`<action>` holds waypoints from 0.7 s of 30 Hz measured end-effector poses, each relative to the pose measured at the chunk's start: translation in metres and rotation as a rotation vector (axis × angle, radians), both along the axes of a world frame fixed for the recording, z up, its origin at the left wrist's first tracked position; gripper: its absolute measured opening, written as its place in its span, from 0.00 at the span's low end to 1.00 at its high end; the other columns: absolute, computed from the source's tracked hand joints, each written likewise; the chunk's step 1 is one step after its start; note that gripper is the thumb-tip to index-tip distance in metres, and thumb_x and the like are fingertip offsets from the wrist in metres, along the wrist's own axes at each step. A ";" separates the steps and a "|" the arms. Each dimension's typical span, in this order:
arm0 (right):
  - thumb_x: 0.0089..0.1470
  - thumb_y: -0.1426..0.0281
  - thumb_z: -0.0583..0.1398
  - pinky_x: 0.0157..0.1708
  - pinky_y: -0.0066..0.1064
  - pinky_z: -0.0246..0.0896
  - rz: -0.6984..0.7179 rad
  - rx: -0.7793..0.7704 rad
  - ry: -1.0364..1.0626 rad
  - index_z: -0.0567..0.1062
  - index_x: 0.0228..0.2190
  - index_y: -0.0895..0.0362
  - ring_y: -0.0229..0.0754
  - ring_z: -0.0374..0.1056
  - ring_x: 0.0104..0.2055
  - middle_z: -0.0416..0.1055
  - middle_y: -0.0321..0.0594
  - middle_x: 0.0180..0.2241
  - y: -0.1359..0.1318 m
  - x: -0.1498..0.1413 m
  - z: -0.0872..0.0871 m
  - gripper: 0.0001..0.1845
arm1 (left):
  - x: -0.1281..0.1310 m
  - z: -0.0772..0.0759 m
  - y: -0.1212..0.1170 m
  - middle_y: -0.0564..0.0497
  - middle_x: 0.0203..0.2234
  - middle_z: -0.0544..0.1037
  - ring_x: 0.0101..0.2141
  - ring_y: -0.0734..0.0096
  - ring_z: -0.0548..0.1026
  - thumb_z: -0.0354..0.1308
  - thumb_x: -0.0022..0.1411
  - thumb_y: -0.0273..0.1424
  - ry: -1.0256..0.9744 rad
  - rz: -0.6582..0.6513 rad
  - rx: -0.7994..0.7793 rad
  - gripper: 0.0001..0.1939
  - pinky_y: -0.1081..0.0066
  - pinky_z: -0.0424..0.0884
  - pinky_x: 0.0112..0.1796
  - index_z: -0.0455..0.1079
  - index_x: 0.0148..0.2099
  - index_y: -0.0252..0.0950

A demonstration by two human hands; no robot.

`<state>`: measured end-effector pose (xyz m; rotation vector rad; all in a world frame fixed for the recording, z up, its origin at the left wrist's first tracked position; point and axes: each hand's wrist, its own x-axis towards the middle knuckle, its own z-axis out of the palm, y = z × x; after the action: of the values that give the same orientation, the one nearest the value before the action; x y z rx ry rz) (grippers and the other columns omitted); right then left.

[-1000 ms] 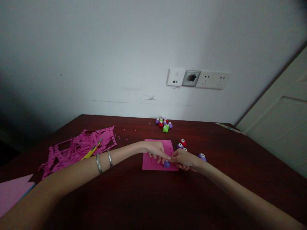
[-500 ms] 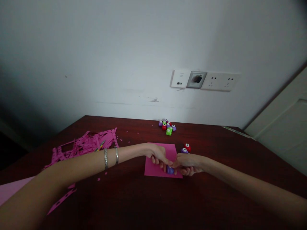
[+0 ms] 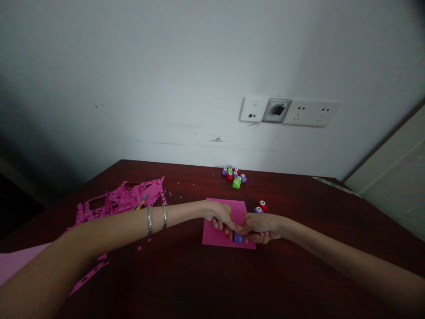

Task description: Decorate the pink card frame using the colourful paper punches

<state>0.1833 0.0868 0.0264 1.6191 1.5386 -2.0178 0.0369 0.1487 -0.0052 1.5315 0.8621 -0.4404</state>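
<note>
A small purple paper punch [image 3: 238, 238] sits on the front edge of a pink paper sheet [image 3: 219, 235] on the dark wooden table [image 3: 212, 279]. My left hand [image 3: 223, 217] and my right hand [image 3: 260, 227] meet over the punch, fingers curled and pressed on it from both sides. Two silver bangles [image 3: 156, 219] ring my left wrist. Most of the punch is hidden under my fingers.
A red punch [image 3: 263, 205] and a purple punch [image 3: 257, 210] lie just behind my right hand. A cluster of several small punches [image 3: 234, 176] sits near the wall. A heap of pink paper scraps [image 3: 122, 200] with a pencil lies at left. Wall sockets [image 3: 288, 111] are above.
The view has shifted slightly, so everything sits a little further right and lower. My hands have closed tighter together on the purple punch at the sheet's front edge.
</note>
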 end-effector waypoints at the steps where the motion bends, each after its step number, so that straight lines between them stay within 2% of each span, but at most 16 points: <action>1: 0.54 0.73 0.50 0.08 0.17 0.31 0.000 0.003 0.003 0.62 0.17 0.58 0.24 0.39 0.08 0.50 0.25 0.08 -0.001 0.000 0.000 0.15 | 0.000 0.001 -0.001 0.51 0.15 0.68 0.13 0.84 0.52 0.65 0.37 0.49 0.007 0.000 0.011 0.22 0.78 0.43 0.14 0.71 0.17 0.33; 4: 0.54 0.71 0.52 0.08 0.18 0.31 0.011 0.045 -0.020 0.63 0.17 0.58 0.25 0.39 0.08 0.52 0.25 0.08 -0.003 0.003 0.000 0.14 | 0.000 0.011 -0.006 0.52 0.14 0.67 0.13 0.84 0.52 0.63 0.41 0.49 0.025 -0.036 0.089 0.21 0.77 0.44 0.14 0.71 0.18 0.34; 6: 0.54 0.66 0.53 0.08 0.19 0.31 0.018 0.112 -0.052 0.62 0.17 0.58 0.25 0.40 0.08 0.53 0.26 0.09 -0.007 0.005 -0.002 0.17 | -0.001 0.021 -0.008 0.53 0.13 0.66 0.13 0.82 0.55 0.61 0.46 0.47 -0.011 -0.108 0.217 0.19 0.76 0.47 0.15 0.71 0.19 0.34; 9: 0.54 0.57 0.52 0.08 0.20 0.35 0.018 0.327 -0.123 0.62 0.15 0.58 0.26 0.43 0.08 0.54 0.28 0.09 -0.014 0.010 -0.011 0.23 | -0.006 0.034 -0.005 0.53 0.13 0.69 0.15 0.79 0.62 0.58 0.51 0.41 -0.130 -0.200 0.488 0.16 0.75 0.54 0.18 0.72 0.20 0.34; 11: 0.53 0.53 0.52 0.10 0.22 0.40 0.017 0.504 -0.190 0.61 0.14 0.58 0.28 0.47 0.09 0.55 0.30 0.09 -0.020 0.012 -0.019 0.26 | -0.011 0.037 0.001 0.52 0.16 0.72 0.18 0.77 0.66 0.58 0.51 0.37 -0.218 -0.158 0.698 0.13 0.75 0.57 0.21 0.73 0.21 0.34; 14: 0.53 0.49 0.48 0.13 0.24 0.46 -0.010 0.647 -0.267 0.59 0.12 0.57 0.30 0.50 0.11 0.55 0.32 0.09 -0.029 0.015 -0.027 0.30 | -0.021 0.030 0.011 0.52 0.20 0.75 0.23 0.75 0.69 0.58 0.48 0.30 -0.300 -0.046 0.926 0.06 0.76 0.60 0.25 0.75 0.27 0.33; 17: 0.52 0.46 0.47 0.15 0.26 0.45 -0.039 0.755 -0.328 0.59 0.13 0.56 0.31 0.51 0.13 0.55 0.33 0.10 -0.039 0.016 -0.027 0.30 | -0.029 0.015 0.014 0.51 0.23 0.76 0.25 0.74 0.71 0.59 0.47 0.29 -0.327 -0.015 0.950 0.06 0.76 0.61 0.27 0.75 0.29 0.33; 21: 0.51 0.47 0.50 0.17 0.28 0.42 -0.005 1.024 -0.486 0.64 0.15 0.57 0.35 0.57 0.17 0.62 0.38 0.15 -0.053 0.008 -0.026 0.28 | -0.031 -0.004 0.012 0.52 0.23 0.76 0.25 0.74 0.70 0.62 0.46 0.36 -0.363 0.020 0.923 0.10 0.75 0.61 0.27 0.75 0.30 0.33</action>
<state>0.1908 0.0336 0.0002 2.1322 2.4617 -0.6452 0.0055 0.1602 -0.0096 2.3399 0.8244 0.3147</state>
